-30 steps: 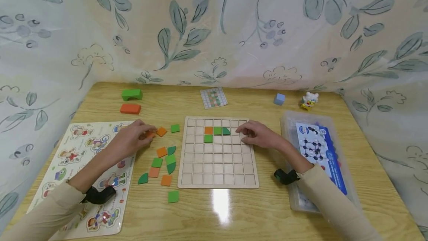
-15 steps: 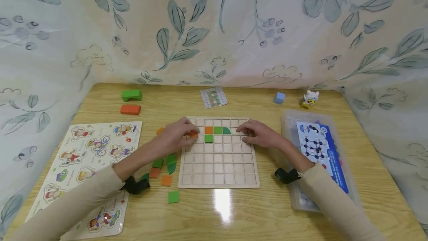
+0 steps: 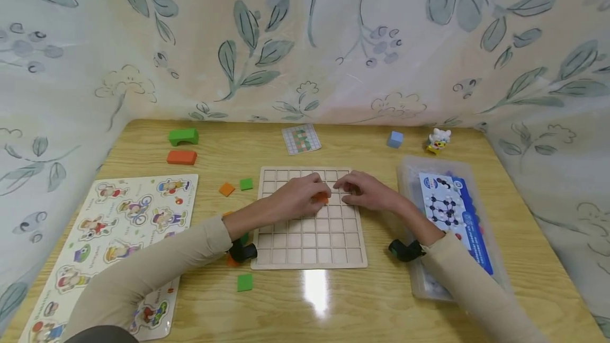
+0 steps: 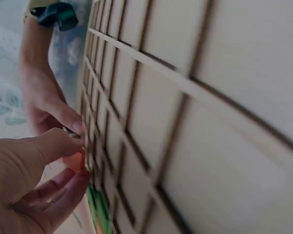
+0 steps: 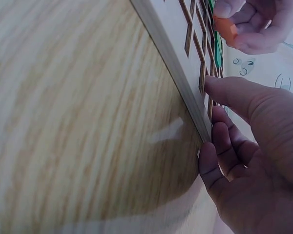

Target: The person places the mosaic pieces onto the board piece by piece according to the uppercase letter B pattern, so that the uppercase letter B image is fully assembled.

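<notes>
A square wooden grid board [image 3: 310,254] lies mid-table. Over its upper part my left hand [image 3: 297,195] pinches an orange tile [image 3: 323,198] between thumb and fingertips; the right wrist view shows that tile [image 5: 226,30] close over the grid. My right hand [image 3: 370,191] rests at the board's right edge. Its thumb [image 5: 229,90] touches the grid and its other fingertips lie along the rim, loosely bent. Green tiles [image 4: 101,209] show on the board in the left wrist view; the left hand hides them in the head view.
Loose green tiles [image 3: 245,282] and orange tiles [image 3: 226,189] lie left of the board, some under the left forearm. A pattern card [image 3: 301,139], blocks [image 3: 181,158] and a figurine [image 3: 438,141] stand behind. A picture puzzle [image 3: 109,226] lies left, a plastic box [image 3: 410,184] right.
My left hand has carried the orange tile rightward from the loose tiles, across the board's left edge, to the upper middle of the grid. The right hand has stayed at the board's edge.
</notes>
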`<action>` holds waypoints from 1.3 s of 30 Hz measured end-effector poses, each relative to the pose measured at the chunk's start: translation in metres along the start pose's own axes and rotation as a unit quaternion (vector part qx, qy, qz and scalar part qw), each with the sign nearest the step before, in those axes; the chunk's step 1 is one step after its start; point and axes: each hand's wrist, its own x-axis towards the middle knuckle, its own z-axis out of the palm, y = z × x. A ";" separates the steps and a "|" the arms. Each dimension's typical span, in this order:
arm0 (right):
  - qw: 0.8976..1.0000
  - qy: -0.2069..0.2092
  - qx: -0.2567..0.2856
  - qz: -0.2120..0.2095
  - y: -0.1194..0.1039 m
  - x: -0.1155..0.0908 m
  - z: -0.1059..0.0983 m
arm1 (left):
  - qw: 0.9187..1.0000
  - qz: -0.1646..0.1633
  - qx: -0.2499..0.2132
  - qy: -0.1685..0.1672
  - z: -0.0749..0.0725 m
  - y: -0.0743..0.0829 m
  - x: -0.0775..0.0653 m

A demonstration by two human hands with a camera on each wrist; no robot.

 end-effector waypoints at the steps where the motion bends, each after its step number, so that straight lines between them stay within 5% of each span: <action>1: 1.000 -0.001 0.000 0.002 0.000 0.000 0.000 | 1.000 0.000 0.000 0.003 0.001 -0.002 -0.001; 21: 1.000 0.004 0.002 0.005 -0.005 -0.001 -0.006 | 0.999 0.031 0.020 0.018 0.000 -0.003 0.000; 39: 1.000 0.000 -0.004 0.000 -0.004 -0.002 0.001 | 0.999 0.015 0.020 0.039 0.008 0.004 -0.013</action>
